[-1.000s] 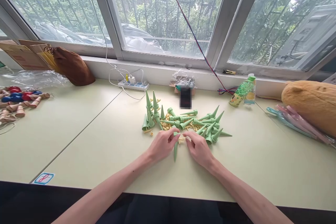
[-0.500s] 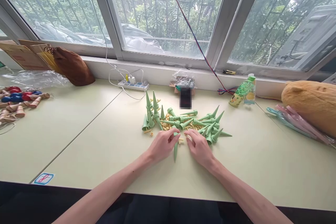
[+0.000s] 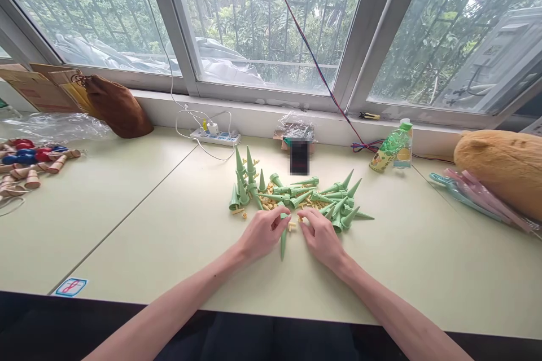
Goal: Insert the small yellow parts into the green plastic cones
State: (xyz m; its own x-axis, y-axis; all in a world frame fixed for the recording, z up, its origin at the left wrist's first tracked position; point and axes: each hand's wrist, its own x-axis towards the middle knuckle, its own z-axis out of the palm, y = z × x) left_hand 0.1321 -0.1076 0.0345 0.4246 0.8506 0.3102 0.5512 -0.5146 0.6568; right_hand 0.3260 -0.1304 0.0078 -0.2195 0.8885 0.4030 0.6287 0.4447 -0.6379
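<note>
My left hand [image 3: 263, 232] is closed on a green spike [image 3: 283, 245], whose tip points toward the table's front edge. Just to its right, my right hand [image 3: 322, 237] pinches a small yellow piece [image 3: 300, 218] between its fingertips. A yellow T-shaped piece [image 3: 292, 227] lies on the table between the hands. Beyond them is a heap of green spikes [image 3: 302, 197] mixed with small yellow parts [image 3: 267, 202]. Several green cones [image 3: 243, 194] stand upright at the heap's left end.
A power strip [image 3: 215, 137] with white cables, a blurred dark object [image 3: 299, 158] and a green bottle [image 3: 390, 146] line the back. Wooden toys [image 3: 31, 161] and a brown bag [image 3: 116, 107] are left; a tan plush [image 3: 499, 169] is right.
The yellow piece at my right fingertips has turned slightly and shows more clearly. Both hands have otherwise stayed nearly in place.
</note>
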